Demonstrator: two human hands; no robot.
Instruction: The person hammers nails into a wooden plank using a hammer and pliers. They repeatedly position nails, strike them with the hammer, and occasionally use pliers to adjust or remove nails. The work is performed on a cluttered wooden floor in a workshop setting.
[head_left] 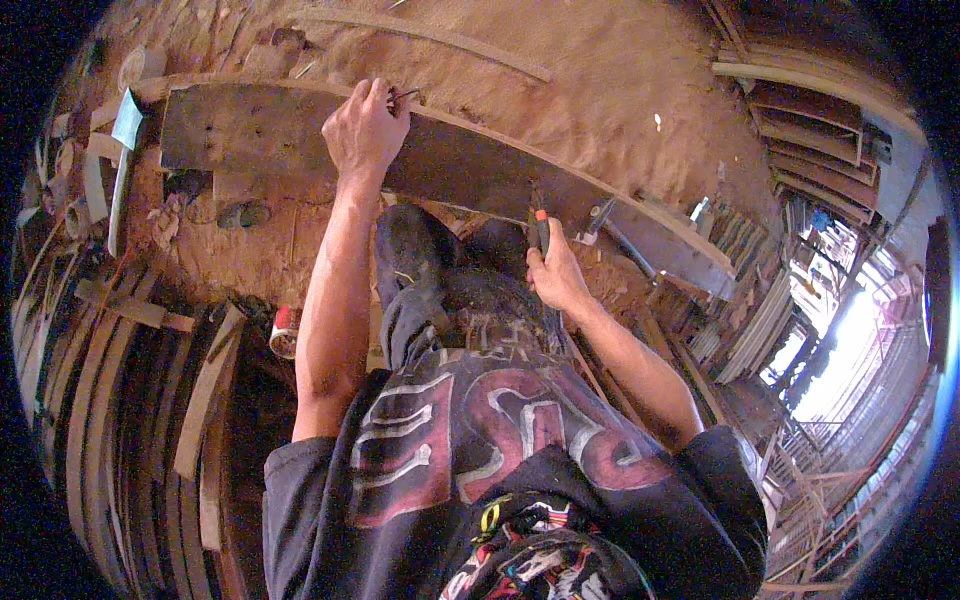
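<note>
A long dark wooden board [455,165] lies across in front of me, with a thin pale wood strip [575,178] along its far edge. My left hand [368,130] is closed at that far edge. A thin dark pointed piece [405,95] sticks out from its fingers; its kind is unclear. My right hand [560,275] is wrapped round a hand tool with a black and orange grip [541,232]. The tool's narrow dark end points away from me over the board, too blurred to name. To its right, a hammer [630,247] lies across the board's near edge.
At the left stands a hatchet [123,150] with a pale blue blade and light handle. A red and white can [286,330] is beside my left forearm. Several wood strips [90,400] lie at the lower left. Sandy ground [600,70] stretches beyond the board; stacked boards [820,130] line the right.
</note>
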